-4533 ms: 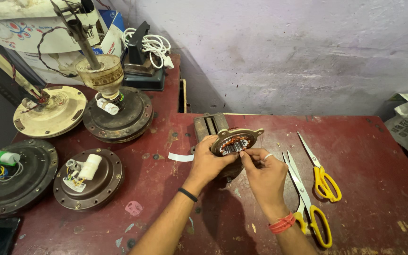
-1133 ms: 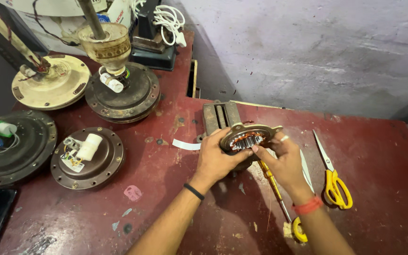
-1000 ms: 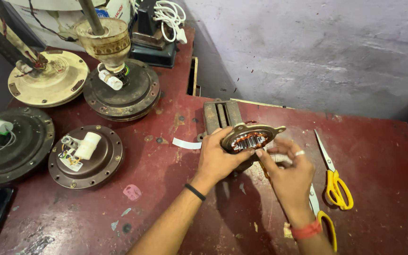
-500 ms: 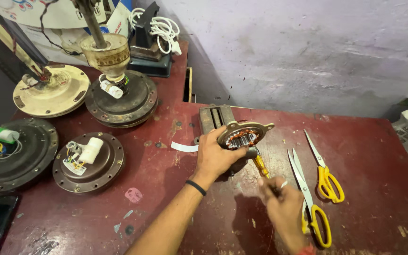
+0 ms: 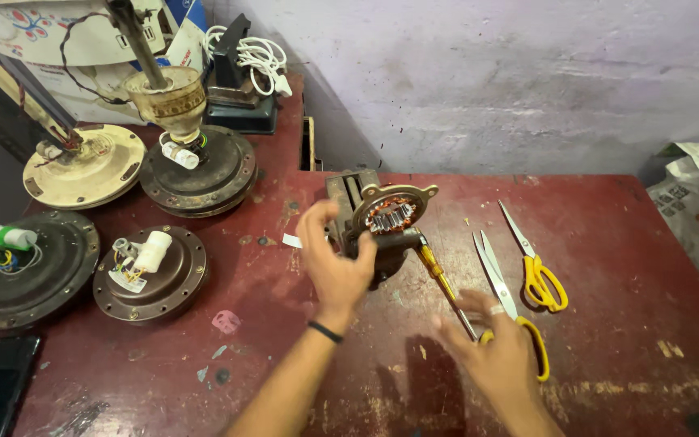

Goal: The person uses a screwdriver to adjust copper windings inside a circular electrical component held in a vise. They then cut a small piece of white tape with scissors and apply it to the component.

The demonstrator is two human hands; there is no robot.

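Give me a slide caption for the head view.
Left hand steadies a small motor stator; right hand by a yellow-handled screwdriver.
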